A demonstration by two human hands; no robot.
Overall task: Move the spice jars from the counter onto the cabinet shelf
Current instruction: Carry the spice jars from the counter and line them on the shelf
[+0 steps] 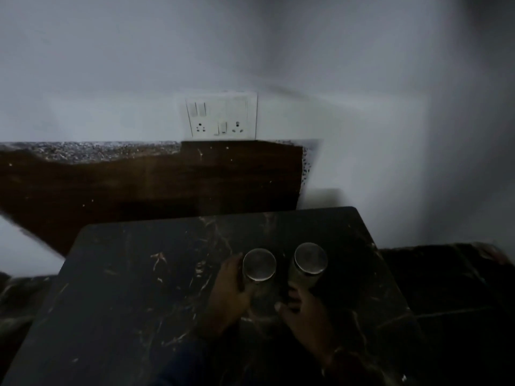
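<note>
Now my left hand (231, 285) curls round the left jar (259, 266); my right hand (303, 310) touches the right jar (310, 260), grip unclear. I'd clasp both firmly, then lift straight.

Sw/socket plate (221, 116) on wall (111, 65)

bench (139, 302): nearest, across the bottom of the view.
left jar (259, 264): on the bench, right of its middle.
right jar (310, 259): on the bench, just right of the left jar, a gap between.
left hand (231, 291): at the left jar's left side, wrapped round it.
right hand (303, 310): before the right jar, touching its near side.
wooden panel (156, 185): behind the bench.
socket plate (221, 115): on the wall, above the panel.
</note>
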